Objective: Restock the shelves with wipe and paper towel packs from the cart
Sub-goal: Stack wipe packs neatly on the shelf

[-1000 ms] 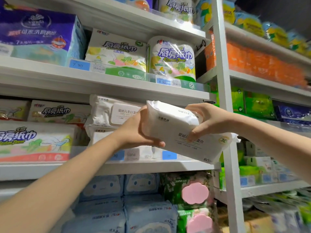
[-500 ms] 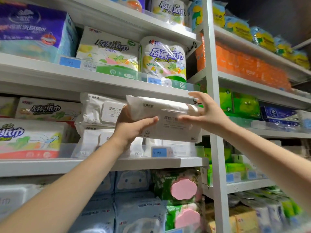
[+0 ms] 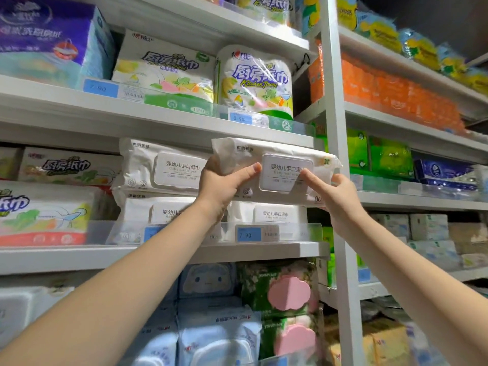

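A white baby wipe pack (image 3: 277,157) with a grey lid label sits in the middle shelf bay, atop another white wipe pack (image 3: 274,215). My left hand (image 3: 221,186) grips its left end, thumb across the front. My right hand (image 3: 335,194) holds the pack's right lower edge, thumb on the lid. To the left stand two more stacked white wipe packs (image 3: 163,167). The pack's front faces me, nearly level with the stack beside it.
Kitchen towel packs (image 3: 253,80) fill the shelf above, and more (image 3: 66,167) sit at the left. A clear lip with blue price tags (image 3: 248,235) edges the shelf. A white upright post (image 3: 335,154) stands right of the pack. Blue and green wipe packs (image 3: 280,286) lie below.
Both hands have turned the pack so its lid faces me and lifted it into the shelf bay onto the lower pack. The view has moved closer to the shelf.
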